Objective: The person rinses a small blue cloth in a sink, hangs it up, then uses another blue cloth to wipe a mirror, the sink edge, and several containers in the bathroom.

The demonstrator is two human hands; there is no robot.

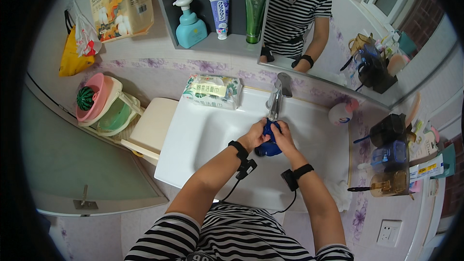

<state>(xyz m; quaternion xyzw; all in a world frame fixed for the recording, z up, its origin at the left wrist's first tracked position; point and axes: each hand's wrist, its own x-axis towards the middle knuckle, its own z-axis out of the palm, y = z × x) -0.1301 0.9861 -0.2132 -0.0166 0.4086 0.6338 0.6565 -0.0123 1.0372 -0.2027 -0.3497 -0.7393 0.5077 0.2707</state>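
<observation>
Both my hands are in the white sink (193, 142), just below the chrome faucet (275, 99). Between them is a dark blue, bunched item (268, 149) that looks like wet cloth; its exact kind is unclear. My left hand (255, 136) pinches its upper left side. On its right side, my right hand (284, 137) curls its fingers around it. The lower end of the blue item hangs toward the basin, and part of it is hidden by my fingers. A black band with a small cabled device sits on each wrist.
A wipes pack (212, 92) lies on the sink's back left corner. A pinkish-white bottle (340, 113) stands back right. Wall-mounted cups (389, 154) hang at right, an open cabinet (217, 55) above. Basins (108, 99) and a cream lid (154, 123) are left.
</observation>
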